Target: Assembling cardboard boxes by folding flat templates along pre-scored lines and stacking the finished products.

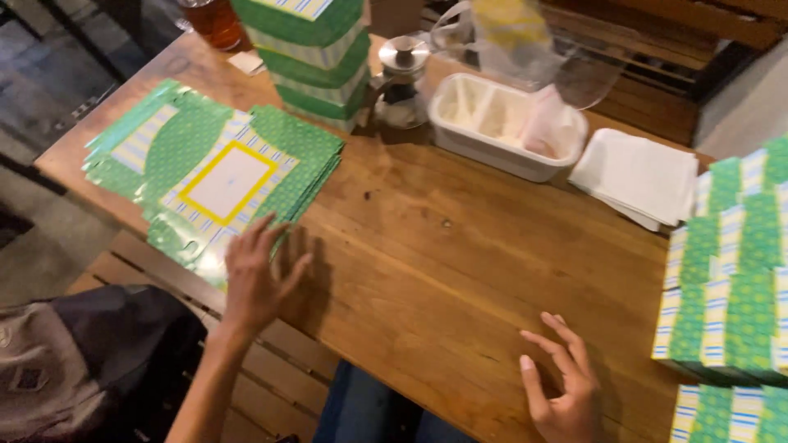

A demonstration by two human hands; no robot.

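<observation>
The left hand [258, 279] is reaching, fingers spread and grasping nothing, onto the near edge of the stack of flat green box blanks [217, 168] lying at the bench's [460, 246] left end. I'd say peeling just the top sheet by its corner works best. The right hand [562, 390] is hovering released, empty, near folded boxes [726, 279].

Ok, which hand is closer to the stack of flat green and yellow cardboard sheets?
Left. The left hand touches the flat green cardboard stack's near edge; the right hand hovers far right.
</observation>
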